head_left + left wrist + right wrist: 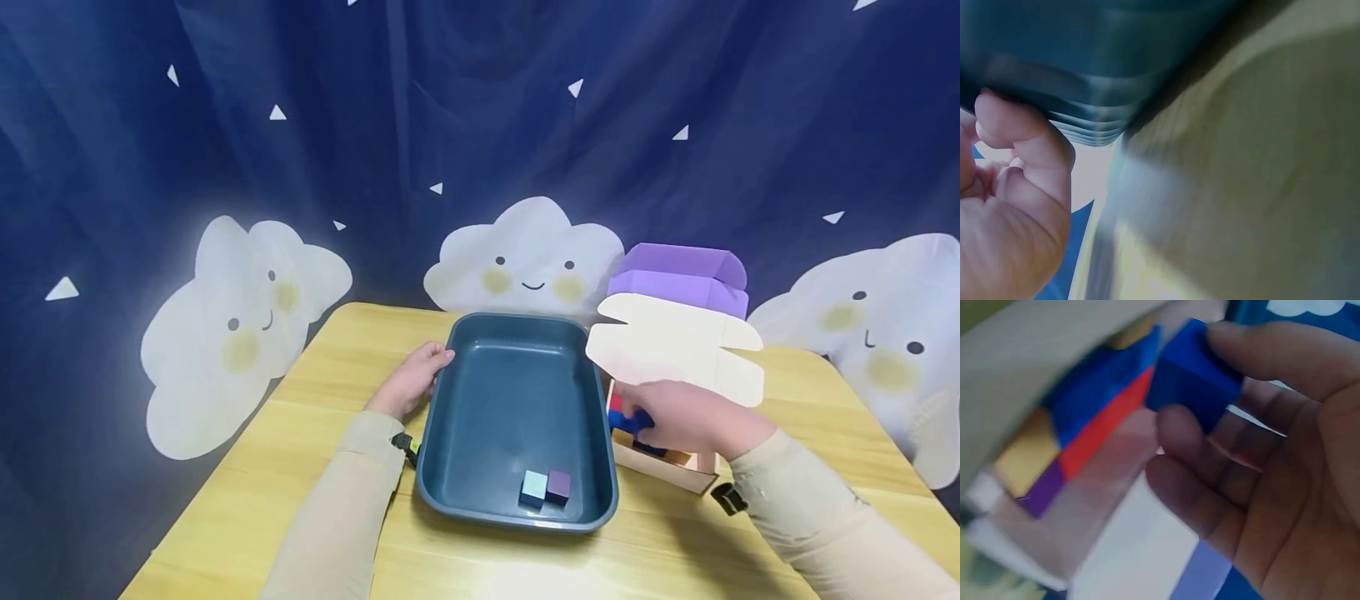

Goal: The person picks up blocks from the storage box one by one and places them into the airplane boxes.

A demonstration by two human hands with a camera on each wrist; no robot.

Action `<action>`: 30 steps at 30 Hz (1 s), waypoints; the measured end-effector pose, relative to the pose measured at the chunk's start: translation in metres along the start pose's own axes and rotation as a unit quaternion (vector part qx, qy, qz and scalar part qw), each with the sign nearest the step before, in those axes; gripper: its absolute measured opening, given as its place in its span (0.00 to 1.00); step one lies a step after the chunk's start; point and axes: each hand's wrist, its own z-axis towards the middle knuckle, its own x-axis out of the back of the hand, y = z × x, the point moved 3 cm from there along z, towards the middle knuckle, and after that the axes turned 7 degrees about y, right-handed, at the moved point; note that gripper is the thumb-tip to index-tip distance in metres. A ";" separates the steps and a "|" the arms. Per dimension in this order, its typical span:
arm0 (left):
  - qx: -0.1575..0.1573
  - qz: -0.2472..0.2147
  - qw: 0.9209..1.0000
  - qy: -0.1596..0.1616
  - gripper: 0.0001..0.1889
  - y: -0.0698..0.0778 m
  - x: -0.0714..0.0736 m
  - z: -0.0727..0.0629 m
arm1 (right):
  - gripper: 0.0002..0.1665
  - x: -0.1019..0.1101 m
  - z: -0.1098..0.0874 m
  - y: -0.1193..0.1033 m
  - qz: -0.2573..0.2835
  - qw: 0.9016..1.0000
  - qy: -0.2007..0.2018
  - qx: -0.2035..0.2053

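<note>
A dark teal tray (517, 400) lies on the table, with a pale green cube (534, 485) and a dark purple cube (558, 485) side by side near its front edge. My left hand (412, 379) holds the tray's left side near the far end; the left wrist view shows the thumb (1019, 128) against its outer wall. Between thumb and fingers, my right hand (682, 414) pinches a blue cube (1194, 375) at the open cardboard box (663, 472). Inside the box are blue (1100, 387), red (1107, 422), yellow (1029, 453) and purple (1042, 490) blocks.
The box stands just right of the tray, its lid (667, 342) raised at the back, cream inside with a purple flap (678, 279). Behind the wooden table (240, 508) hangs a dark blue curtain (480, 108) with clouds.
</note>
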 end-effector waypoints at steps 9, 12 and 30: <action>-0.006 -0.003 1.000 0.002 0.13 -0.003 0.000 -0.001 | 0.13 -0.027 -0.007 0.016 0.034 0.998 -0.039 -0.043; -0.008 -0.001 1.000 0.002 0.12 -0.002 -0.001 -0.002 | 0.14 -0.027 -0.007 0.016 0.061 0.997 -0.024 -0.044; -0.005 -0.001 1.000 0.005 0.12 -0.002 -0.002 -0.001 | 0.21 -0.037 -0.020 0.011 0.053 0.998 0.017 0.009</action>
